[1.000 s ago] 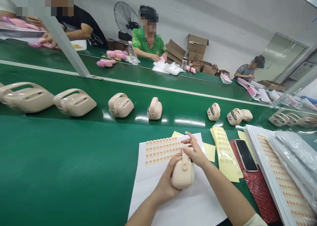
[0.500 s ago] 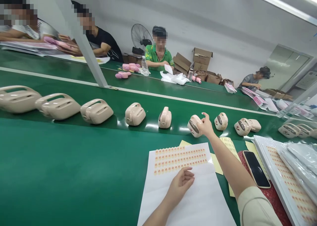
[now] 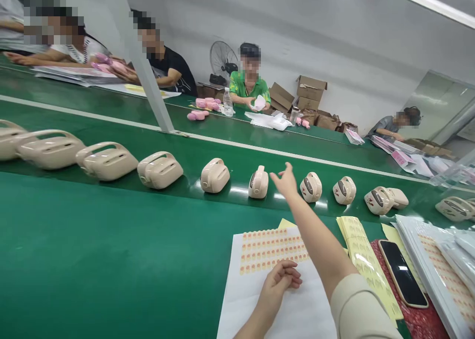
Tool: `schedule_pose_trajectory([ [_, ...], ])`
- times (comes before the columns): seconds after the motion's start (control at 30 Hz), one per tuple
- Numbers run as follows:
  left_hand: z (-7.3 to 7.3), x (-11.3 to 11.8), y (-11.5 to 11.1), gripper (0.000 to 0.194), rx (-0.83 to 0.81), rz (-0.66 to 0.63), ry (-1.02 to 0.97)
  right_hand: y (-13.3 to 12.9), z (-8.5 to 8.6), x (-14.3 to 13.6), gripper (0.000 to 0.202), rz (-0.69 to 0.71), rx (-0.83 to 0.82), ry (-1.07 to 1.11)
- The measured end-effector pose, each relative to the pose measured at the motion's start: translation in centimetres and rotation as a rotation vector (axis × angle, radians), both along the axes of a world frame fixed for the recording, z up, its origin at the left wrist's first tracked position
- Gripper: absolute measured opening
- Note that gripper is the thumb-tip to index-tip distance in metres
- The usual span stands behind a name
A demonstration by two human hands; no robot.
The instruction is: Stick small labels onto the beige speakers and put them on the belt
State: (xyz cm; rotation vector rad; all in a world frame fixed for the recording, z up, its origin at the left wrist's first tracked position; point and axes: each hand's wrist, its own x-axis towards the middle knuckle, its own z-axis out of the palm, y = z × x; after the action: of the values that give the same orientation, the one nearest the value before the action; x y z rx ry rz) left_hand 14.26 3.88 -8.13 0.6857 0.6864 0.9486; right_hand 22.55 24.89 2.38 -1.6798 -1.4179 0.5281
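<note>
My right hand [image 3: 285, 180] is stretched over the green belt, fingers apart and holding nothing. Just left of its fingertips stands a beige plastic case with a carrying handle [image 3: 259, 182], not touched as far as I can see. On its other side is a similar case [image 3: 310, 187] with a dark window and small red marks on its front. My left hand [image 3: 280, 282] hovers over or rests on a white sticker sheet [image 3: 237, 299] with rows of small orange stickers. Its fingers are loosely curled, with no object visible in them.
More beige cases [image 3: 107, 161] line the belt both ways. At right lie yellow sticker sheets [image 3: 365, 260], a phone [image 3: 403, 274] and stacked sheets in plastic [image 3: 441, 274]. A slanted metal post [image 3: 148, 81] rises at the far rail. Several co-workers sit across the table.
My right hand has let go of the marked case, which now stands on the belt, and moved left toward the neighbouring one. My left hand stays over the sheet. The view has shifted slightly.
</note>
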Motion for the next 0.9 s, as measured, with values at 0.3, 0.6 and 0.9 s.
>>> schedule_pose_trajectory([
  [0.3,0.0,-1.5,1.4,0.027,-0.225,0.025,-0.443,-1.5,-0.6,-4.6,0.061,0.049,-0.159,0.267],
  [0.6,-0.7,-2.7,1.4,0.056,0.008,-0.011,-1.039,-14.7,-0.2,0.9,0.048,0.406,-0.470,0.887],
  [0.9,-0.1,-4.0,2.2,0.062,0.047,0.114,-0.971,-12.9,-5.9,3.8,0.049,0.222,-0.175,0.198],
])
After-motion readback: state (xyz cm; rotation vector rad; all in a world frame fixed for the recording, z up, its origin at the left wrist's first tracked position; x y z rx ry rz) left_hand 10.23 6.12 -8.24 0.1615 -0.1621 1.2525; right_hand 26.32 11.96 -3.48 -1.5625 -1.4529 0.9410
